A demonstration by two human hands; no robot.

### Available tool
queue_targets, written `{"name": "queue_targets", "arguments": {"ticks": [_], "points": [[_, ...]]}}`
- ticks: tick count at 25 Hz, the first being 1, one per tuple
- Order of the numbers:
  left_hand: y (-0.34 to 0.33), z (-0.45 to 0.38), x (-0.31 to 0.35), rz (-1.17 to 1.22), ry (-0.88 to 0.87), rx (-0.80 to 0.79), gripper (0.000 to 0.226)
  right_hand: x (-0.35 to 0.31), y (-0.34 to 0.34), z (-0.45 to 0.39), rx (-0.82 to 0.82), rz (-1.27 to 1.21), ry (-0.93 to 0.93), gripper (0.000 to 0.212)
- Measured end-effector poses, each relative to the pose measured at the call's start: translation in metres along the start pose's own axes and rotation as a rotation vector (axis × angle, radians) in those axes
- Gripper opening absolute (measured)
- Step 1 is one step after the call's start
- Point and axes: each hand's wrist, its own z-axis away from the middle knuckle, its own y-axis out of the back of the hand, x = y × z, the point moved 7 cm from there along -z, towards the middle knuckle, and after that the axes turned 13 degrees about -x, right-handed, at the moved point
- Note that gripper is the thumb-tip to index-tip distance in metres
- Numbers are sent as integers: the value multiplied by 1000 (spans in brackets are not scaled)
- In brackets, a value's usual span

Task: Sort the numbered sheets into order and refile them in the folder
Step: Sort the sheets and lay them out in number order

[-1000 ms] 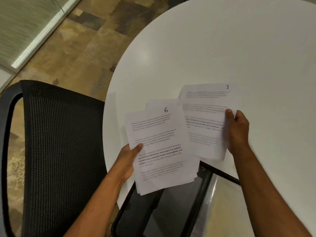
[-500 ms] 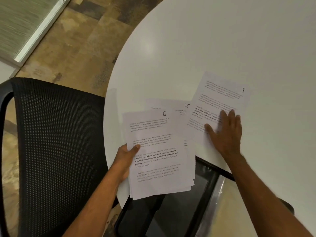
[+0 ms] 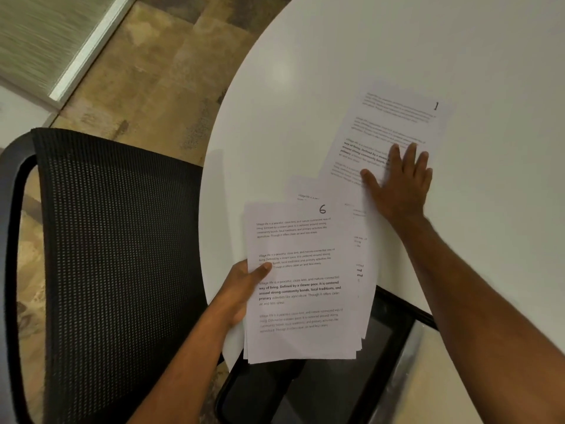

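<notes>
A stack of printed white sheets (image 3: 301, 289), with the sheet numbered 6 on top, overhangs the near edge of the round white table (image 3: 336, 71). My left hand (image 3: 244, 286) grips the stack at its left edge, thumb on top. Further right, the sheet numbered 1 (image 3: 394, 127) lies flat and tilted on the table. My right hand (image 3: 400, 179) presses on its lower part with fingers spread flat. No folder can be seen.
A black mesh office chair (image 3: 116, 255) stands close to the left of the table. Below the table edge is a second dark chair with a black seat (image 3: 336, 377). Brown patterned floor and a glass partition lie to the far left.
My right hand held sheet 1 in its fingers, then laid it on the table and slid it up and right, now pressing flat. The left hand's stack stayed in place.
</notes>
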Motion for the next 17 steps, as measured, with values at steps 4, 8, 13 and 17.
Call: {"name": "queue_targets", "arguments": {"ticks": [4, 8, 13, 17], "points": [[4, -3, -2, 3, -4, -17, 33, -27, -7, -20, -6, -4, -11, 92], [4, -4, -5, 18, 0, -27, 32, -43, -9, -33, -32, -49, -19, 94], [3, -8, 3, 7, 0, -22, 32, -32, -1, -10, 152, -63, 7, 90], [2, -7, 4, 1, 0, -24, 29, -12, -14, 7, 91, -13, 55, 93]]}}
